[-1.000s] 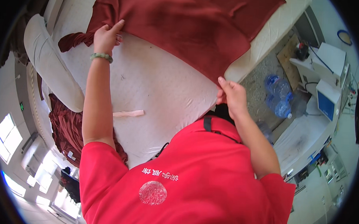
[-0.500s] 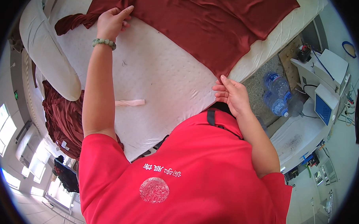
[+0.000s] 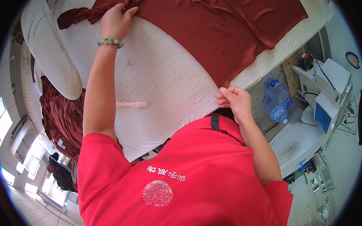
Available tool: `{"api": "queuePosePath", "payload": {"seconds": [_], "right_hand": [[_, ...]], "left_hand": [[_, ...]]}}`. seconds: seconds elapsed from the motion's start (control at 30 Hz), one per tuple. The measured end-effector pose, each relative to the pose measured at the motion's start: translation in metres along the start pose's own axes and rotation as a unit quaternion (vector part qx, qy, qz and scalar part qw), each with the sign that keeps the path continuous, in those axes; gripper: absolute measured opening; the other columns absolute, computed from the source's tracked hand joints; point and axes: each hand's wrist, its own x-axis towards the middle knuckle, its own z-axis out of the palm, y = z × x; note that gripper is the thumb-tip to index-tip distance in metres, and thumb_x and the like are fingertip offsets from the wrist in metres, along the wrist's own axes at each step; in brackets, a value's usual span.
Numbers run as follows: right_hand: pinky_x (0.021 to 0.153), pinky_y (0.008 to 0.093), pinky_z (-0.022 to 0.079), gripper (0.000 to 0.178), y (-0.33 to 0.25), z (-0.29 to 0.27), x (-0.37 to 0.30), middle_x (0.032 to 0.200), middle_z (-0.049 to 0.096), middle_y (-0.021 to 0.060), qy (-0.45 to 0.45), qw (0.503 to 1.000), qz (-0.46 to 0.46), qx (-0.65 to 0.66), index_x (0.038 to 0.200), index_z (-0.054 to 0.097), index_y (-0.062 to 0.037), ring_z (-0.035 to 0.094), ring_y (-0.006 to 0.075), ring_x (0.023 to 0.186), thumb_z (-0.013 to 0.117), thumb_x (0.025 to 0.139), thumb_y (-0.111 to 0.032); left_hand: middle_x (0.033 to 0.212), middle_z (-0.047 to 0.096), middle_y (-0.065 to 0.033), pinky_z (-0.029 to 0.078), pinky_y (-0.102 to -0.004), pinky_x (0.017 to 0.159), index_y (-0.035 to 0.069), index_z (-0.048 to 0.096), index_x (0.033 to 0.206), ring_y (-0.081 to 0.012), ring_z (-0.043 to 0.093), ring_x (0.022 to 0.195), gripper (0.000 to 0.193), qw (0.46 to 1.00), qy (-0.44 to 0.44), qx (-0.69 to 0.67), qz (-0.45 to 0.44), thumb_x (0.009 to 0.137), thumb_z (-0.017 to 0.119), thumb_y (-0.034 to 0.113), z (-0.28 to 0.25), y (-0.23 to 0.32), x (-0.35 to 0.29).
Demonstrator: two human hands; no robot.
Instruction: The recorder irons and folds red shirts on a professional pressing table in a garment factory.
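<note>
Dark red fabric [image 3: 215, 30] lies spread over the white padded table [image 3: 158, 84], covering the 12 to 2 o'clock part of the view; its lower edge runs diagonally from 11 o'clock down to about 3 o'clock of centre.

Left hand [image 3: 114, 21] at 11 o'clock: palm down on the cloth edge, fingers curled onto the fabric where it bunches toward a twisted tail running off to 10 o'clock. Looks like a loose grab of the edge, thumb side hidden, so can't tell if it's a full pinch. Green bead bracelet [image 3: 110, 42] on that wrist.

Right hand [image 3: 235, 101] at 3 o'clock of centre: fingertips closed on the fabric's near corner, right at the table edge.

Pale pink strip [image 3: 131, 104] lies flat on the bare pad at 9 o'clock of centre, well apart from both hands.

White bolster-like roll [image 3: 47, 48] along the table's 9 o'clock side, more dark red cloth piled [image 3: 63, 117] below it at 8 o'clock.

Two blue water bottles [image 3: 277, 100] on the floor at 3 o'clock, just beside the right hand in view. Person wears a red shirt [image 3: 178, 180], filling 6 o'clock.
</note>
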Motion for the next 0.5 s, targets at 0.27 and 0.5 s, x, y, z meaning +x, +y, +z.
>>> {"api": "queuePosePath", "payload": {"seconds": [0.27,0.5], "right_hand": [[0.056,0.0266,0.057,0.024,-0.002,0.005,0.002,0.081,0.075,0.0123,0.024,0.998,-0.014,-0.050,0.088,0.066,0.0001,0.070,0.0141,0.062,0.075,0.097,-0.021],[0.054,0.0251,0.056,0.030,-0.004,0.004,0.004,0.077,0.074,0.0137,0.014,0.990,-0.043,-0.136,0.085,0.063,-0.0002,0.069,0.0143,0.059,0.073,0.098,-0.025]], "left_hand": [[0.087,0.072,-0.0123,0.053,-0.0486,0.071,0.007,0.068,0.097,-0.0354,0.067,0.083,0.037,0.987,0.092,0.130,0.020,0.092,0.073,0.043,0.015,0.008,-0.013],[0.106,0.068,-0.0070,0.052,-0.0452,0.079,0.013,0.069,0.100,-0.0315,0.066,0.095,0.027,0.946,0.293,0.045,0.129,0.081,0.082,0.026,0.043,0.041,-0.050]]}}
